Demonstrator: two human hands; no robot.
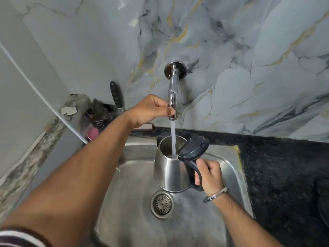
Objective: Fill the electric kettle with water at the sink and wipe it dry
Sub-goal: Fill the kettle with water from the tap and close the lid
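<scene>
A steel electric kettle (170, 171) hangs above the steel sink (233, 173), its black lid (194, 148) flipped open to the right. My right hand (210, 174) grips its black handle. A chrome wall tap (173, 93) pours a stream of water (173, 139) straight into the kettle's open mouth. My left hand (151, 109) reaches up and pinches the tap near its spout end.
The sink drain (162, 204) lies just below the kettle. Black speckled counter (284, 166) runs to the right. At the back left stand a dark pot with a black-handled utensil (116, 95), a pink item (93, 132) and a white cord (44, 100).
</scene>
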